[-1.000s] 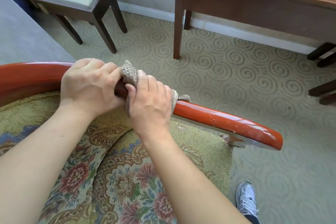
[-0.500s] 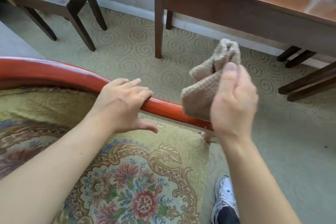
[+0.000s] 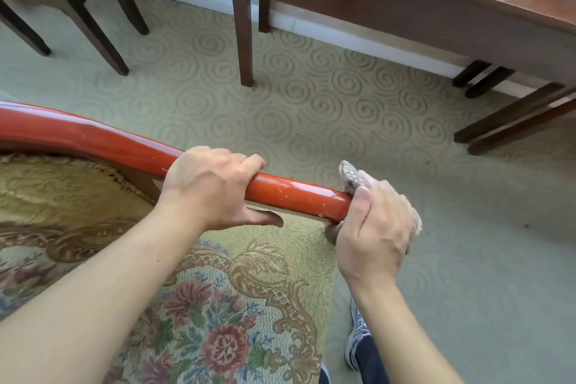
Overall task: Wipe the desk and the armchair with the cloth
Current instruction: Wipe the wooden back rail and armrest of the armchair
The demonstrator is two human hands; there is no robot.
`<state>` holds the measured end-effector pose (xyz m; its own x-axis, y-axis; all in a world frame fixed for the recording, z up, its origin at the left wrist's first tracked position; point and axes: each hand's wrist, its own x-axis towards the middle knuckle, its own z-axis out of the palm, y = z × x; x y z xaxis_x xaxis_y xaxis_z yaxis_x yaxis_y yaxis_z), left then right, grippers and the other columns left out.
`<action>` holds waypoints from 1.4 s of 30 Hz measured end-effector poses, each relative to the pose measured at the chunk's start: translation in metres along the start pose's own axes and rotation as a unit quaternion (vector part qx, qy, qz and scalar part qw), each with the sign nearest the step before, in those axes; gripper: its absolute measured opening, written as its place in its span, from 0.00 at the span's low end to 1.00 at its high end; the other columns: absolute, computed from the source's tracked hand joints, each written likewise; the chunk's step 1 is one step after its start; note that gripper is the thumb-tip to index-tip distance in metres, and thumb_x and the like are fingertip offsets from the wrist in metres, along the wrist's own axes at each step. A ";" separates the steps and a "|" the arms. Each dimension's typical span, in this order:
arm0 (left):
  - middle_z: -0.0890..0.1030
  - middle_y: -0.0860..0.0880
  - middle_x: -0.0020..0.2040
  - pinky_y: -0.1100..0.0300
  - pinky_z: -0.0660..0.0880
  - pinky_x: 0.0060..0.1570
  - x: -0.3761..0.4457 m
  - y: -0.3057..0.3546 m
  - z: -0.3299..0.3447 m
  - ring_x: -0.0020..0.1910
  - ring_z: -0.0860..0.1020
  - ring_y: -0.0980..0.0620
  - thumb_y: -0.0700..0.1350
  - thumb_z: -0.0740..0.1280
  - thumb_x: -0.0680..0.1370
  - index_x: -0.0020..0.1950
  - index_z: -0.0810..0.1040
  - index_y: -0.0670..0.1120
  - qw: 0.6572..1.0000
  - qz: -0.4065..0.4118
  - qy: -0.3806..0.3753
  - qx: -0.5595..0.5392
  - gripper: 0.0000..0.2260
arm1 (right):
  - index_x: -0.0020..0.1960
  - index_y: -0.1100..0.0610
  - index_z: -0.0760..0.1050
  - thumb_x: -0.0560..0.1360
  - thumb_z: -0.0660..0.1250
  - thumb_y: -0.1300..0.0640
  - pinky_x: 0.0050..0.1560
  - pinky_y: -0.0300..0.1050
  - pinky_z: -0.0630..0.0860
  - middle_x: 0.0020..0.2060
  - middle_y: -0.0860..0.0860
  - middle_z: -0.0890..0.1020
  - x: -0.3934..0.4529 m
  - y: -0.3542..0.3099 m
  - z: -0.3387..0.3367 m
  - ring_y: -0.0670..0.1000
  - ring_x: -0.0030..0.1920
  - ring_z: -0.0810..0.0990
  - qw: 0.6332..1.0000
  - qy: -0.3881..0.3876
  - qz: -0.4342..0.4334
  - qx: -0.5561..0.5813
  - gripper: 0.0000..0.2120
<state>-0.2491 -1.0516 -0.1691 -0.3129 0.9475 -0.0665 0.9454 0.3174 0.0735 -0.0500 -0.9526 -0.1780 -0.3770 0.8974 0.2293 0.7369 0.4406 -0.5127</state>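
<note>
Head view — two hands: left hand (image 3: 207,188) grips armrest (image 3: 293,192), right hand (image 3: 374,227) clutches one cloth (image 3: 350,173).

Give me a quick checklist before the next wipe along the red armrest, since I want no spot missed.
1. Cloth in the right hand: ok, bunched in the fist.
2. Cloth touching the armrest: ok, wrapped over its end.
3. Left hand steadying the chair: ok, gripping the rail beside the right hand.
4. Path along the rail: not ok, the left hand covers part of it.
5. Armrest underside wiped: cannot tell, hidden.
6. Desk wiped: cannot tell.
</note>
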 end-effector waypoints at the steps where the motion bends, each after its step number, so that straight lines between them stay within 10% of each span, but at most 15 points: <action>1: 0.86 0.53 0.45 0.53 0.77 0.46 0.000 -0.001 0.000 0.45 0.84 0.48 0.85 0.51 0.60 0.54 0.79 0.53 1.000 0.002 -0.005 0.006 0.44 | 0.61 0.60 0.80 0.82 0.51 0.51 0.70 0.60 0.66 0.57 0.54 0.84 0.000 -0.006 0.004 0.59 0.63 0.79 1.000 0.013 -0.019 -0.004 0.23; 10: 0.75 0.46 0.24 0.58 0.71 0.25 -0.001 -0.001 -0.002 0.22 0.76 0.44 0.45 0.55 0.69 0.29 0.71 0.44 0.990 0.044 0.134 -0.010 0.11 | 0.64 0.60 0.79 0.82 0.53 0.49 0.66 0.57 0.70 0.54 0.54 0.84 -0.005 -0.095 0.046 0.56 0.57 0.81 0.981 -0.105 -0.135 -0.089 0.23; 17: 0.85 0.50 0.41 0.52 0.76 0.42 -0.002 -0.003 0.005 0.41 0.84 0.45 0.79 0.55 0.65 0.47 0.80 0.49 1.000 -0.005 0.004 0.014 0.36 | 0.68 0.55 0.77 0.83 0.49 0.48 0.60 0.54 0.73 0.58 0.51 0.83 0.007 -0.032 0.010 0.55 0.56 0.81 0.977 -0.097 -0.160 -0.100 0.23; 23: 0.82 0.50 0.63 0.52 0.68 0.72 -0.011 -0.008 -0.013 0.70 0.74 0.49 0.82 0.60 0.60 0.69 0.75 0.48 0.999 0.008 0.007 -0.050 0.50 | 0.52 0.61 0.79 0.81 0.49 0.53 0.52 0.54 0.70 0.44 0.55 0.81 0.007 0.018 -0.011 0.61 0.46 0.78 0.997 -0.028 -0.065 -0.041 0.22; 30: 0.85 0.46 0.56 0.47 0.72 0.67 -0.033 -0.057 -0.047 0.64 0.79 0.44 0.79 0.65 0.61 0.61 0.81 0.45 0.997 -0.015 0.076 -0.004 0.44 | 0.61 0.57 0.81 0.82 0.52 0.50 0.63 0.54 0.71 0.52 0.51 0.85 -0.006 -0.076 0.041 0.56 0.59 0.80 0.985 -0.055 -0.122 -0.111 0.21; 42: 0.86 0.45 0.53 0.43 0.67 0.70 -0.057 -0.118 -0.075 0.64 0.79 0.44 0.83 0.48 0.65 0.53 0.84 0.49 0.986 -0.105 -0.013 0.126 0.45 | 0.53 0.52 0.74 0.83 0.42 0.45 0.48 0.51 0.68 0.48 0.50 0.83 -0.001 -0.172 0.087 0.57 0.49 0.81 0.952 -0.219 -0.206 -0.062 0.23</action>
<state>-0.3494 -1.1401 -0.0991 -0.5047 0.8597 -0.0787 0.8537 0.4834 -0.1938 -0.2249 -1.0312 -0.1624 -0.8257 0.5641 0.0094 0.5264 0.7763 -0.3469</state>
